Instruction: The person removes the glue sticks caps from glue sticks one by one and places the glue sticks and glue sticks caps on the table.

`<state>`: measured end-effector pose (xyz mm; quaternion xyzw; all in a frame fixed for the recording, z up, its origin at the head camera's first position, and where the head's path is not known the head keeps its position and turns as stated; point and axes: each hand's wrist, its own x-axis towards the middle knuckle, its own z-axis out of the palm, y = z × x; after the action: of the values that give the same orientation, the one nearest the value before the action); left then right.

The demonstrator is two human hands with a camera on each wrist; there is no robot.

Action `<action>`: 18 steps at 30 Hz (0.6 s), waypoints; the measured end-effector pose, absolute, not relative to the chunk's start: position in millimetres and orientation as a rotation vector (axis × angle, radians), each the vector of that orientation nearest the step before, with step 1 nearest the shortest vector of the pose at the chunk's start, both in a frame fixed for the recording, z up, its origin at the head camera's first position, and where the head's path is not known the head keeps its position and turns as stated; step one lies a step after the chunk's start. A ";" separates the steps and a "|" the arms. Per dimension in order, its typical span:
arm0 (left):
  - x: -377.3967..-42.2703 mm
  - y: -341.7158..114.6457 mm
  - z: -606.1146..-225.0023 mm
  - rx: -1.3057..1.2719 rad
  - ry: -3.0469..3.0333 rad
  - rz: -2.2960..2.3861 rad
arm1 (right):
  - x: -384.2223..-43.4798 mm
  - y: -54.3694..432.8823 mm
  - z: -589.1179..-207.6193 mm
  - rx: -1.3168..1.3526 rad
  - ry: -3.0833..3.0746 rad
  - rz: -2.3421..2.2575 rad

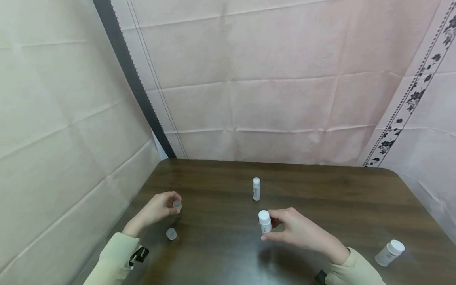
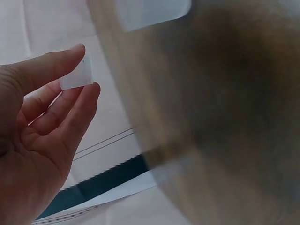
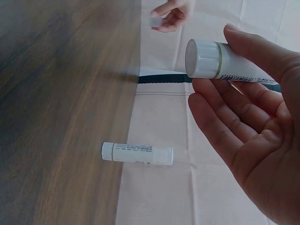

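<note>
Right hand [image 1: 295, 230] pinches bottle [image 1: 265, 222], cap [image 1: 264, 215] up, long axis seemingly upright.

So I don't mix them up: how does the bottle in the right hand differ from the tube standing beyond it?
The bottle is wider; the tube is slimmer. The right hand grips the bottle, while the tube stands untouched on the table, farther off. Both are white and capped, with printing on the side.

a broad lane runs between the left hand [image 1: 156, 208] and held bottle [image 1: 265, 222], but the slim tube [image 1: 256, 189] blocks just beyond!
</note>
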<state>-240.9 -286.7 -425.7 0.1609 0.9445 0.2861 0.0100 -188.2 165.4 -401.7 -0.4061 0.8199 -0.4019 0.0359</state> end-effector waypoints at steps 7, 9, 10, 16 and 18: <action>-243.2 -293.2 -448.5 0.418 2.842 0.914 | -188.3 164.0 -402.3 -1.264 2.507 -1.246; -243.5 -294.8 -453.5 0.415 2.817 0.913 | -188.1 163.9 -402.8 -1.264 2.508 -1.244; -243.6 -295.7 -455.6 0.416 2.808 0.914 | -188.0 164.1 -403.0 -1.258 2.509 -1.241; -245.3 -296.7 -459.5 0.407 2.773 0.956 | -188.0 165.6 -403.3 -1.236 2.533 -1.227; -246.0 -296.2 -460.1 0.402 2.765 0.960 | -188.0 166.0 -403.0 -1.243 2.543 -1.226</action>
<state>-246.0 -296.2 -460.1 0.1353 0.9318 0.3235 0.0936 -188.0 166.0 -403.0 -0.4028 0.8242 -0.3972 0.0285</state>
